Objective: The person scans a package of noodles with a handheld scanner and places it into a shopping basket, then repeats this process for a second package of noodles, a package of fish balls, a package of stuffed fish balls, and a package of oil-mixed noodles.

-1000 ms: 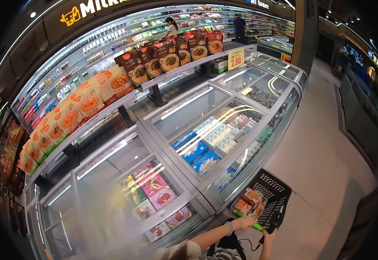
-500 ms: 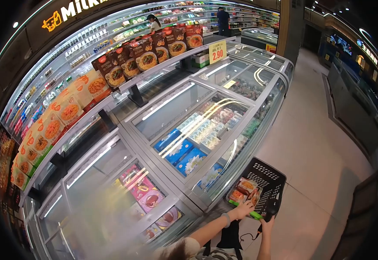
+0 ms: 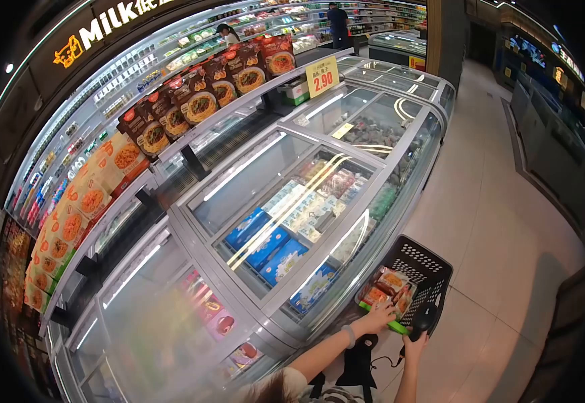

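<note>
A black perforated shopping basket is at the lower right, next to the freezer. Inside lie several food packs with reddish contents and clear wrapping, and one with a bright green edge on the near side. My left hand reaches over the basket's near left side, fingers spread against the packs. My right hand is closed at the near right corner, around a black rounded handle-like part. A thin black cord hangs between my wrists.
Glass-topped chest freezers run along my left, holding blue boxes and pink boxes. Noodle packs line the shelf above, beside a yellow price sign. Two people stand near the back shelves. A tiled aisle runs on the right.
The view has shifted slightly, so the freezers sit further left and the basket a little further right. Both hands stay at the basket; the left hand remains against the packs.
</note>
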`<state>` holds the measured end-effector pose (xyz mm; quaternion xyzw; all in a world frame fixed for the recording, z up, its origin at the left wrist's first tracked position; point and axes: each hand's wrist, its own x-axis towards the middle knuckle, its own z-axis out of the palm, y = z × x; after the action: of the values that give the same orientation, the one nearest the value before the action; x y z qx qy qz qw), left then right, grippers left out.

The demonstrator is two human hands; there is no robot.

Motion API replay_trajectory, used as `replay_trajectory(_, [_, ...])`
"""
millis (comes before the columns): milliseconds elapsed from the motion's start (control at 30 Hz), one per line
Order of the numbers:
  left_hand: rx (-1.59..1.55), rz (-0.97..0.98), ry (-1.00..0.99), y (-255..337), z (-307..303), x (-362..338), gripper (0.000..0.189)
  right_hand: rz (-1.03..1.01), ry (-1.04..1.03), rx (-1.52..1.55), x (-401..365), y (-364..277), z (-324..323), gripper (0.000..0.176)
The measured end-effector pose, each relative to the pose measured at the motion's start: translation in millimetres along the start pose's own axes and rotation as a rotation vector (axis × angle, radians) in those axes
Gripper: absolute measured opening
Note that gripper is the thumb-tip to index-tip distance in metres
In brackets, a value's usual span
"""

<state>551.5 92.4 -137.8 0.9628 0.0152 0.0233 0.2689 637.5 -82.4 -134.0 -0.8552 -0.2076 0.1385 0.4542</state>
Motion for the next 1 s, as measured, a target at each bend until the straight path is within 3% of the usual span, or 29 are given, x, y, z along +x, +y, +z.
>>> replay_trajectory(167, [0.063,-0.014,0.06,-18,-8,51,0.046,-0.021,-0.028,0.012,61,21,4,0.061])
replay_trajectory(300, [0.099,0.012,0.137,-24,-19,89,0.049,0.019,0.015,-0.033,95,-11,-12,0.059])
replay_trajectory(633, [0.129,-0.029,0.072,-39,-34,147,0.045,0.008,-0.069,0.087,158,-18,-25,0.059])
replay_trajectory(833, [0.141,-0.019,0.026,-63,-35,176,0.043,-0.075,0.124,0.001,189,5,-2,0.06])
replay_trajectory(1000, [0.064,0.001,0.111,-80,-25,195,0.042,0.046,-0.033,0.012,216,-10,-14,0.068])
